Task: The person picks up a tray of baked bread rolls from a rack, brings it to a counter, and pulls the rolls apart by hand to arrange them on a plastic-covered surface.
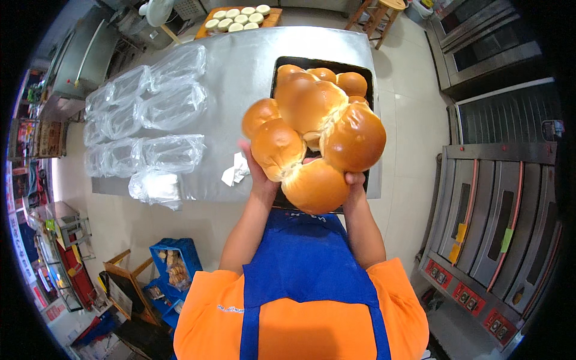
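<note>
A joined cluster of golden-brown round buns (315, 187) is held up in front of me, close to the camera. My left hand (261, 180) grips its left side from below, and my right hand (355, 180) grips the right side, thumb against the crust. Most fingers of both hands are hidden beneath the bread. Under the cluster, a black baking tray (371, 78) sits on the steel table (240, 78); more buns (351, 83) show in its far part. Crumpled white paper (236, 170) lies on the table beside my left hand.
Clear plastic bags (171, 105) lie in rows on the table's left half, with a bunched pile of bags (157, 187) at the near edge. Pale round items (237, 23) stand on a wooden board beyond. Deck ovens (492, 210) line the right; a blue crate (191, 255) stands lower left.
</note>
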Demonstrator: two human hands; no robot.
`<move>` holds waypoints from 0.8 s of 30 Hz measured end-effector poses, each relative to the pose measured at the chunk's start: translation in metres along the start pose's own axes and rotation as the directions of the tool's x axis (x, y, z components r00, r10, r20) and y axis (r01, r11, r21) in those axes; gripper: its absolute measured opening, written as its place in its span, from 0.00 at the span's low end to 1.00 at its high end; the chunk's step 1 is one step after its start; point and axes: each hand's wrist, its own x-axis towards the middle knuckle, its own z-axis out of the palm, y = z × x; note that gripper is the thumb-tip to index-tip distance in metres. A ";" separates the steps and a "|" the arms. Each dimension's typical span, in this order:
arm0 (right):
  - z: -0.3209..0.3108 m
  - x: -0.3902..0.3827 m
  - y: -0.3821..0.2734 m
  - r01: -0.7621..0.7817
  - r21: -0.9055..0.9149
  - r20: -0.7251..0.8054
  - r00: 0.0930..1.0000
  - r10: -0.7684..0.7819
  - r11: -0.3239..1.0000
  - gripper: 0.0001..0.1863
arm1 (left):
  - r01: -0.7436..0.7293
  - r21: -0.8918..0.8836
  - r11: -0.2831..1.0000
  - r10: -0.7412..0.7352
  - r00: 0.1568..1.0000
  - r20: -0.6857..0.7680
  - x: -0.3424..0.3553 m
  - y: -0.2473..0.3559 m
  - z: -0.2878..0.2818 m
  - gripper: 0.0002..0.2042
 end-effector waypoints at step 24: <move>-0.009 0.023 -0.016 0.222 -0.019 -0.214 0.952 -0.220 0.975 0.56 | -0.004 0.242 0.970 -0.094 0.913 0.396 -0.034 0.031 0.029 0.64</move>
